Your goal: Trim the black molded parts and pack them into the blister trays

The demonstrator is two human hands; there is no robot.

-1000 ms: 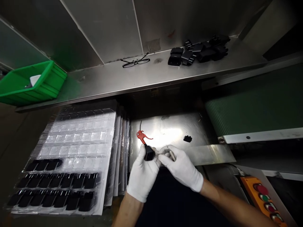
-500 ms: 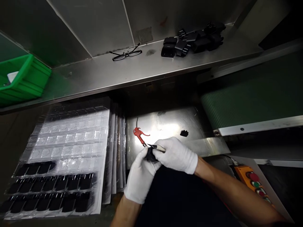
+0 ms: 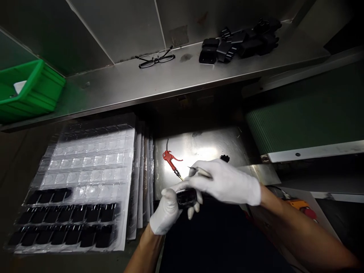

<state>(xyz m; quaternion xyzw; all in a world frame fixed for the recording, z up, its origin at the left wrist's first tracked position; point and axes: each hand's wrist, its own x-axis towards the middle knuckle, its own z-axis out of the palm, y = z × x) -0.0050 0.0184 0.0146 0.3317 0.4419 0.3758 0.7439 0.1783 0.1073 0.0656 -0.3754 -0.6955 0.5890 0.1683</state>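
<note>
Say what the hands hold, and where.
The left hand grips a black plastic part by its sides; the right hand pinches a thin pointed tool by its handle.

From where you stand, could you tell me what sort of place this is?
Probably a factory assembly line: a stainless steel bench, a green conveyor belt, and clear blister trays of black parts.

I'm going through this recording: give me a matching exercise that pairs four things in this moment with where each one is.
Things:
1. eyeglasses
2. red air blow gun
3. green plastic crate
4. black part

Places:
A. lying on the steel plate
B. in the white-gloved left hand
C. at the left end of the steel shelf
D. midway along that shelf

Pairs: 1-D, 2-A, 3-C, 4-B
</note>
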